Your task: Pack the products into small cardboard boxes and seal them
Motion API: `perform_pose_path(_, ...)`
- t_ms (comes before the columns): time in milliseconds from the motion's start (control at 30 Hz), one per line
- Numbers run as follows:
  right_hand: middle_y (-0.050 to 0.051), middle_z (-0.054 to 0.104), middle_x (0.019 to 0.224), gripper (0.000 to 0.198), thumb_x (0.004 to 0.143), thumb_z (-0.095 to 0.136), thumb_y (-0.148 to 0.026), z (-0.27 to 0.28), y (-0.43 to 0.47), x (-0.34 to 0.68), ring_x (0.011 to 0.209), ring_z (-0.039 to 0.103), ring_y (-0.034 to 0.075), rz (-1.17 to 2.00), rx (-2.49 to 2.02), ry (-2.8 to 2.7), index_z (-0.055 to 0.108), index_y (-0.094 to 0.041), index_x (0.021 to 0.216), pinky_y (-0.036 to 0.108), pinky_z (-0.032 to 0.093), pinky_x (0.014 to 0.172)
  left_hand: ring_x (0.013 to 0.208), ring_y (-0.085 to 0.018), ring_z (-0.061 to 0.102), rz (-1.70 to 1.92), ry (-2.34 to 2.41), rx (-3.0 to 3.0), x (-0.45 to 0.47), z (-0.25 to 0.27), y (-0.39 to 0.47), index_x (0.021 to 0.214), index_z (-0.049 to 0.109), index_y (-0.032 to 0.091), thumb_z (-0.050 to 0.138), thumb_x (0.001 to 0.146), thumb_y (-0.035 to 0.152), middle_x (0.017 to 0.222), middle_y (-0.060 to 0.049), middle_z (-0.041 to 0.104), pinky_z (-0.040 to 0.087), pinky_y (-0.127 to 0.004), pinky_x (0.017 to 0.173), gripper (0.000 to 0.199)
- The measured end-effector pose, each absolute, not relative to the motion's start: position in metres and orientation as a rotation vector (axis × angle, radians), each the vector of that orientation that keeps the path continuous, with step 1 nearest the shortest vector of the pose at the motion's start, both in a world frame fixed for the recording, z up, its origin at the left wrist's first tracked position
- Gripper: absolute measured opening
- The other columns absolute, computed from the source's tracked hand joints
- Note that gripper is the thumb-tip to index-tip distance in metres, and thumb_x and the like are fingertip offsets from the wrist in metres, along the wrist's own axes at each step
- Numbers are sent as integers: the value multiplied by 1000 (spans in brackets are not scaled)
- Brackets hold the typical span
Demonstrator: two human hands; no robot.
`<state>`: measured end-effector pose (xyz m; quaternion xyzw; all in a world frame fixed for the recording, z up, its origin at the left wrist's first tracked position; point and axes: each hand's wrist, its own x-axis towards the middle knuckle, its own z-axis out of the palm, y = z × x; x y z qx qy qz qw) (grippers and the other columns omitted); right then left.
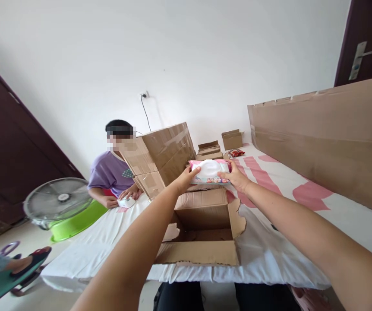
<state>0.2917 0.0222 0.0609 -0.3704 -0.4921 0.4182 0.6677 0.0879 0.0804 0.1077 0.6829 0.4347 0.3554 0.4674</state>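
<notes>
Both of my hands grip a pack of wet wipes (209, 172), white with pink ends and an oval white lid facing me. My left hand (187, 178) is closed on its left end, thumb on top. On the right end, my right hand (234, 175) is closed in the same way. The pack is held in the air above the far side of an open cardboard box (202, 252). Its flaps are folded outward with torn edges, and nothing shows in the visible part of its inside.
Stacked cartons (163, 151) stand left of the hands, and a long cardboard panel (322, 138) is at right. Behind are smaller boxes (233, 140) and a red packet (237, 153). A person in a purple shirt (110, 172) handles a white item (127, 201). A fan (63, 197) stands left.
</notes>
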Motion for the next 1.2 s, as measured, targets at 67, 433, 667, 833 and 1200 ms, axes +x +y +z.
perform_pose_path(67,5,58,120,81,47,85,-35,55,32,290,111,56,25,943,-833,-1120,45,-27,118,41,49,96,95,-28,69,863,1044,1605,91,95,84,127,52,20,63,74,68,115,-14,68,58,-39,74,72)
perform_pose_path(433,3,58,123,67,62,77,-45,21,71,281,118,53,25,832,-905,-1145,48,-28,120,44,45,101,107,-29,66,1042,962,1517,90,39,113,120,60,16,65,74,66,111,-14,72,54,-37,89,69)
perform_pose_path(667,3,64,113,62,65,75,-46,15,72,285,107,59,22,801,-931,-1200,50,-25,118,42,48,96,109,-32,65,1061,963,1555,91,37,113,120,61,14,67,73,65,112,-14,71,51,-40,93,69)
perform_pose_path(833,4,63,116,65,65,75,-48,12,72,285,109,58,23,771,-968,-1208,50,-24,120,42,47,97,108,-33,65,1061,994,1579,92,38,110,120,61,13,67,73,64,107,-14,73,50,-40,93,69)
perform_pose_path(1200,5,61,115,61,67,73,-50,13,68,287,106,58,23,739,-1007,-1244,49,-26,117,42,50,93,110,-33,63,1086,1023,1623,92,35,114,120,59,12,69,69,67,112,-15,71,48,-41,96,76)
